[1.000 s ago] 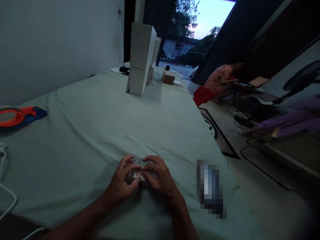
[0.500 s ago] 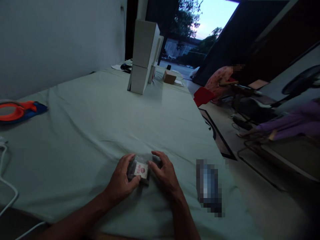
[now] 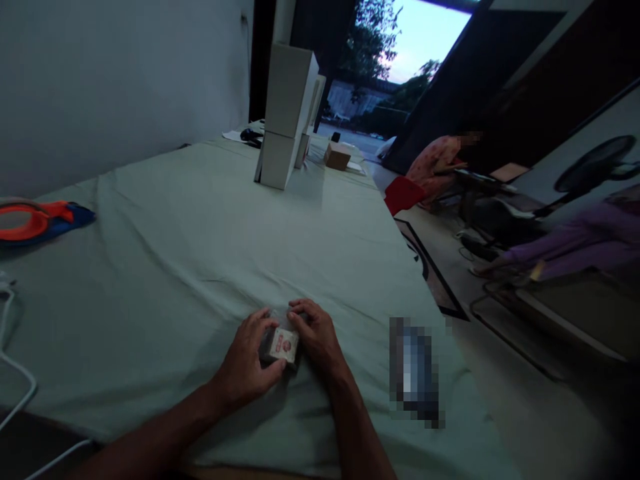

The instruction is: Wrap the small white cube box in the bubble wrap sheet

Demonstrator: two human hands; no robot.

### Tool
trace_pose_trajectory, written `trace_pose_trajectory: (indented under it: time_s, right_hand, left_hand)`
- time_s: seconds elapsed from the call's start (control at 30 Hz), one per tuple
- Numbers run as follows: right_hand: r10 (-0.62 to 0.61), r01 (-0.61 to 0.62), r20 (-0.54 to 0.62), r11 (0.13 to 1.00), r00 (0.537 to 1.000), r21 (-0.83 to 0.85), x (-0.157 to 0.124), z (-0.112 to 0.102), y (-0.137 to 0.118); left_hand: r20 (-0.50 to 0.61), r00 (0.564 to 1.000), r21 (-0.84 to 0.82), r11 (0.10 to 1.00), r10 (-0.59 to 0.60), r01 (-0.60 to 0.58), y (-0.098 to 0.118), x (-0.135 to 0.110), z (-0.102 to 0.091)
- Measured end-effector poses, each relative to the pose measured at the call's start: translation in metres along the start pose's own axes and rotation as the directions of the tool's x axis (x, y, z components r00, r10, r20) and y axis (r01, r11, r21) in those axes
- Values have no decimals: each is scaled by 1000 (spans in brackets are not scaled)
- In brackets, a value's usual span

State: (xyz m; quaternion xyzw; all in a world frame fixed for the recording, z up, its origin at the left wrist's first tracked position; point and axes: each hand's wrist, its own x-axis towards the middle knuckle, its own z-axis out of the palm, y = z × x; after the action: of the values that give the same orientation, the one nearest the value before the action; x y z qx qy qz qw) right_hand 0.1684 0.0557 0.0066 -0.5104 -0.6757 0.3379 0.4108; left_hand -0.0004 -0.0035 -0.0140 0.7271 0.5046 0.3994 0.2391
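Observation:
A small square packet (image 3: 284, 345) lies on the table, in clear, dark-looking wrapping with a cream top that bears a red print. My left hand (image 3: 247, 360) wraps round its left side, thumb on the near edge and fingertips at the far left corner. At the far right corner, my right hand (image 3: 314, 337) has thumb and fingers drawn together on the clear wrapping. Part of the packet's right side is hidden by that hand.
A pale green cloth covers the table (image 3: 200, 220). White boxes (image 3: 284, 100) stand at the far end near a brown carton (image 3: 337, 155). An orange and blue object (image 3: 47, 220) and a white cable (image 3: 20, 370) lie left; a blurred-out item (image 3: 415, 373) lies right. Two people sit beyond.
My right hand has moved left and closed its fingers at the packet's far right corner. My left hand stays round the packet, its fingers slightly more curled over the edge.

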Motion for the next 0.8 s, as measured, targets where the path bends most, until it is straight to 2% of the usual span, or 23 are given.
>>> trace_pose_trajectory:
  time_s: [0.17, 0.3, 0.43, 0.53, 0.67, 0.73, 0.8]
  right_hand:
    - [32, 3, -152, 975, 988, 222, -7, -3, -14]
    - [76, -4, -247, 959, 966, 282, -5, -4, -19]
    - [129, -30, -262, 936, 956, 352, -3, -6, -17]
    - [163, -60, -227, 913, 960, 403, -4, -6, -14]
    - [134, -45, -172, 896, 976, 441, -5, -6, -13]
    - [125, -21, -235, 916, 964, 401, -6, -8, -15]
    - [132, -4, -372, 945, 919, 326, -8, -13, -19]
  left_hand:
    - [1, 996, -60, 994, 89, -89, 5, -1, -3]
    - [10, 993, -129, 985, 114, -111, 8, 0, -6]
    - [38, 999, -211, 977, 30, -21, 11, 2, -11]
    - [74, 997, -288, 957, -25, 46, 11, 6, -16]
    - [151, 984, -414, 898, -94, 149, 9, 13, -19]
    - [175, 976, -468, 861, -131, 199, 8, 16, -18]
    - [189, 964, -511, 820, -185, 258, 7, 19, -16]
